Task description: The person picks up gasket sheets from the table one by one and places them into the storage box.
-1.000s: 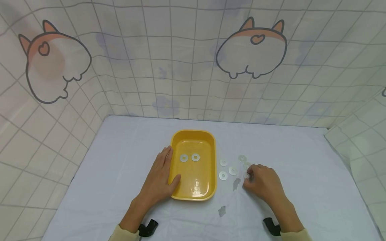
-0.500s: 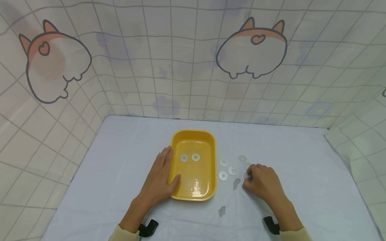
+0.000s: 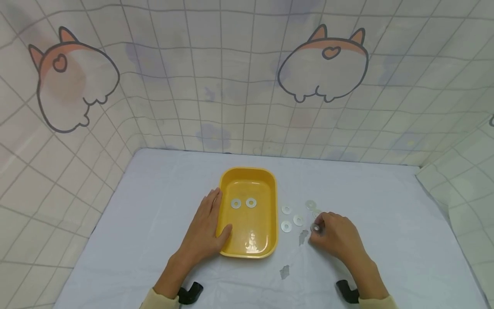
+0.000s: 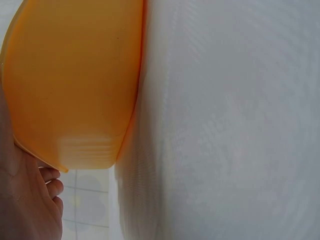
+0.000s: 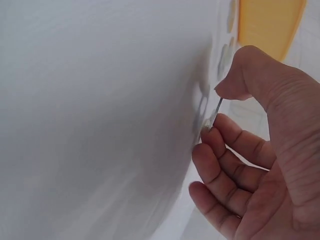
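Note:
A flat metal washer [image 3: 316,228] is pinched between thumb and fingertips of my right hand [image 3: 336,235], just off the table. Edge-on, the same washer [image 5: 218,111] shows as a thin line in the right wrist view. My left hand [image 3: 203,225] rests along the left rim of a yellow tray [image 3: 248,240], fingers straight, thumb lying over the rim. Inside the tray lie two washers, a left one [image 3: 236,203] and a right one [image 3: 251,202]. Several more washers [image 3: 298,220] lie loose between the tray and my right hand, one partly hidden by it.
White cloth [image 3: 173,180] covers the table. Two grey patches, an upper one [image 3: 303,237] and a lower one [image 3: 284,271], mark it right of the tray. Black curved pieces sit at the left wrist [image 3: 190,293] and right wrist [image 3: 348,292]. Grid-patterned curtains [image 3: 247,86] surround the back and sides.
My right hand has lifted the washer slightly and tilted it, where before it lay flat under the fingertips. The left hand and tray have stayed put.

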Demonstrator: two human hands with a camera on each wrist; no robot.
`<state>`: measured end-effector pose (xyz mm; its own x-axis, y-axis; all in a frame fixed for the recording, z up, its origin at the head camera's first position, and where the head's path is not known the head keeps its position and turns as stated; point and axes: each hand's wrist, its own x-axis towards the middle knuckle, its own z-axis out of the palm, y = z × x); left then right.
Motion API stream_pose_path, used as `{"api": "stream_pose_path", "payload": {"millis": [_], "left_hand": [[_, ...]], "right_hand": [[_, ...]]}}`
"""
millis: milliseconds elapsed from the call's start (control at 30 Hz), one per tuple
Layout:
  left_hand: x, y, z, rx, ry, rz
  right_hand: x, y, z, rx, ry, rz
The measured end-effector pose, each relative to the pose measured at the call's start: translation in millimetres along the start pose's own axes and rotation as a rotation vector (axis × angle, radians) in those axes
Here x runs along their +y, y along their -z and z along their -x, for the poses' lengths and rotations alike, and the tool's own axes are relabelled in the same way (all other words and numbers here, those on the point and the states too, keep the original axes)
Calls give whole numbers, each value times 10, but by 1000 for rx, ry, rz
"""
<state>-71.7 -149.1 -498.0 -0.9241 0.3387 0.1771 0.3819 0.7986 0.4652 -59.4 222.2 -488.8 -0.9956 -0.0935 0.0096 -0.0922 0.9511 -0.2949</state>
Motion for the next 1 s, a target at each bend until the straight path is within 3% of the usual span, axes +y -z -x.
{"api": "stream_pose_path", "payload": {"millis": [367, 733, 1000], "left_hand": [[12, 12, -1, -1, -3, -1], [-2, -7, 5, -7, 10, -1], [0, -9, -1, -10, 13, 3]], "right_hand": [[-103, 64, -40, 31, 63, -36], [-194, 108, -83, 88, 147, -18], [-261, 137, -106, 80, 171, 13]]}}
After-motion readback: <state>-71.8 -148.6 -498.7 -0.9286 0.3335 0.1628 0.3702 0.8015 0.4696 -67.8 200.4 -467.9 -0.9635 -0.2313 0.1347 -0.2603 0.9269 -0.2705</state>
